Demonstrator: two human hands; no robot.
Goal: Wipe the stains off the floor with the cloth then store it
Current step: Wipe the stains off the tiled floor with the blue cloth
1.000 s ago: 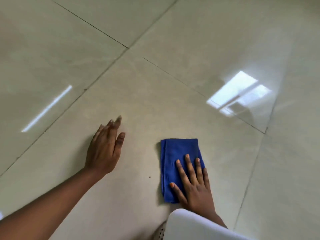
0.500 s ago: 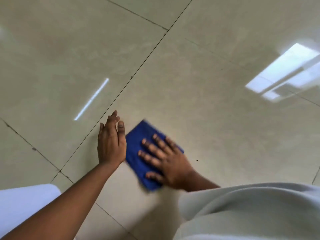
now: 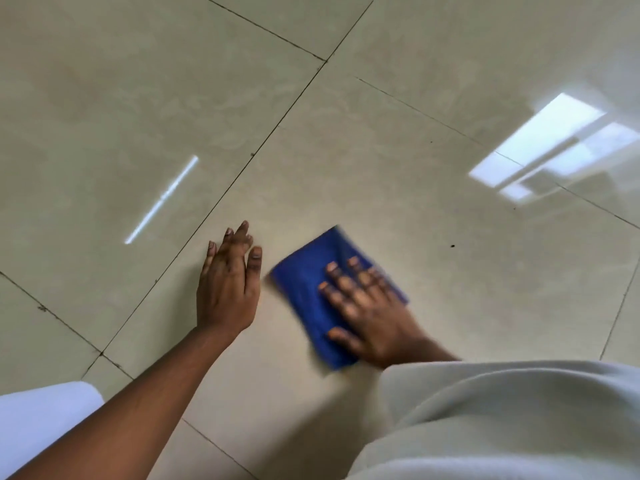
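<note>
A folded blue cloth [image 3: 308, 285] lies flat on the glossy beige tiled floor [image 3: 346, 150], blurred by motion. My right hand [image 3: 370, 306] presses down on it with fingers spread, covering its right half. My left hand [image 3: 227, 285] rests flat on the tile a little to the cloth's left, fingers together, holding nothing and not touching the cloth. A small dark speck [image 3: 452, 245] sits on the floor to the right of the cloth.
Dark grout lines [image 3: 263, 140] cross the floor. A bright window reflection [image 3: 547, 147] shines at the right and a thin light streak [image 3: 162, 199] at the left. My pale clothing [image 3: 502, 420] fills the lower right; a white edge [image 3: 45, 414] shows at the lower left.
My right hand has slid the cloth to the right, opening a gap between it and my left hand. The left hand stays planted on the tile.
</note>
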